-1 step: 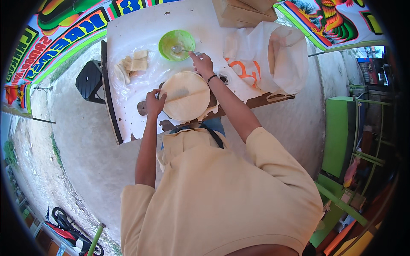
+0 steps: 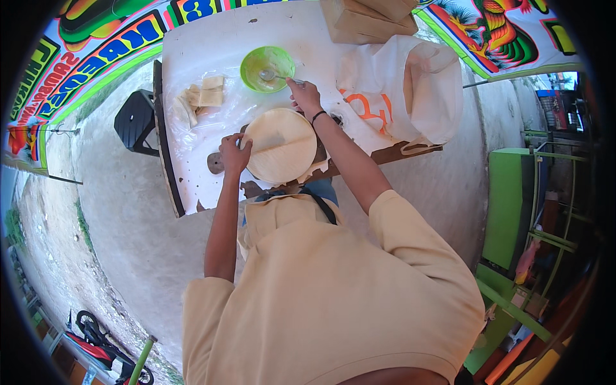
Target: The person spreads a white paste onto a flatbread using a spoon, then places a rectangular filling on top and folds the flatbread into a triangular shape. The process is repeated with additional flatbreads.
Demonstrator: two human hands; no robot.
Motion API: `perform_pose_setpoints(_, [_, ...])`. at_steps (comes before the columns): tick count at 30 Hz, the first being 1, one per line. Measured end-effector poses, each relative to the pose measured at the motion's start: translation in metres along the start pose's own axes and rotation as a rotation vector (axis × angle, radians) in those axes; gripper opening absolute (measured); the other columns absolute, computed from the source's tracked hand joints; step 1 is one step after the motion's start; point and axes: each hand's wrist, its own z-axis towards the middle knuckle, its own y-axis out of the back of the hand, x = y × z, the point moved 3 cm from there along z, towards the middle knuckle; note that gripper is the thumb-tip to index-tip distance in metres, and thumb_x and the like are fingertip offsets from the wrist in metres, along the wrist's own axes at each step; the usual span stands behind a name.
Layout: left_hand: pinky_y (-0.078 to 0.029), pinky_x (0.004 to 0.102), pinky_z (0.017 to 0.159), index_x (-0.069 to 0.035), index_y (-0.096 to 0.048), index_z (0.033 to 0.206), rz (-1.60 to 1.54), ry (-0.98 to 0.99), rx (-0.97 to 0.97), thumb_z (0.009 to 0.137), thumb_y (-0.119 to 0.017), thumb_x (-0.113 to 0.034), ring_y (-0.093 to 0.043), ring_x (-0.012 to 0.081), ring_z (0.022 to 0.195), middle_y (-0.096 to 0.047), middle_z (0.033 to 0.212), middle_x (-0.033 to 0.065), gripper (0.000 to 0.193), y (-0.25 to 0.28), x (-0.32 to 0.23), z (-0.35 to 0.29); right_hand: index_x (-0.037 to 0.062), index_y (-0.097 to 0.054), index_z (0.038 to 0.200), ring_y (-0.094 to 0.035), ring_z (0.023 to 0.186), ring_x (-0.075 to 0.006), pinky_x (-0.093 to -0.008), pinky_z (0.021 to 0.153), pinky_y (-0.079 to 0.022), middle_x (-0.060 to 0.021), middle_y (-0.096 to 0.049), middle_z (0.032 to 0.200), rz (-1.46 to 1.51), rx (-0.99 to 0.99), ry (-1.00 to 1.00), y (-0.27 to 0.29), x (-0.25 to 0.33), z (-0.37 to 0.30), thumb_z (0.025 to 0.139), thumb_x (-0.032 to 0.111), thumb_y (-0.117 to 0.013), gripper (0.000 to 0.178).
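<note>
A pale round sheet of thin dough wrapper lies flat before me on a dark board, with a crease across it and a greyish patch near its middle. My left hand has its fingers closed on the wrapper's left edge. Beyond it, my right hand grips the handle of a metal spoon. The spoon's bowl end rests inside a lime-green bowl, which has a pale, wet-looking mixture in it. Folded pale wrapper pieces sit on clear plastic at the left.
A large white bag with orange marks stands at the right of the white table. Brown cardboard boxes occupy the far edge. Left of the table is a black stool. Colourful printed banners hang beyond.
</note>
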Motion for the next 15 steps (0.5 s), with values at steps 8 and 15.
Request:
perform_pose_setpoints(8, [-0.035,0.0519,0.088,-0.015,-0.068,0.104,-0.002,-0.043,0.022,0.084,-0.066,-0.026,-0.05,0.0276,0.111,-0.058,0.113,0.0065,0.023,0.002,-0.058,0.006,0.0026,-0.069,0.083,-0.064,0.085,-0.041,-0.0468,0.076,-0.05,-0.022,-0.067,0.084,-0.345,-0.223,0.374,0.004,0.011,0.026,0.091,0.031,-0.055,0.032])
perform_pose_setpoints(15, [-0.036,0.0475,0.089,-0.012,-0.07,0.09,-0.122,-0.352,0.077,0.083,-0.068,-0.019,-0.051,0.0264,0.105,-0.057,0.103,0.0053,0.01,0.012,-0.06,-0.032,-0.0015,-0.065,0.074,-0.063,0.068,-0.0393,-0.0462,0.065,-0.048,-0.0206,-0.064,0.069,-0.299,-0.217,0.568,0.004,0.022,0.026,0.092,0.024,-0.055,0.033])
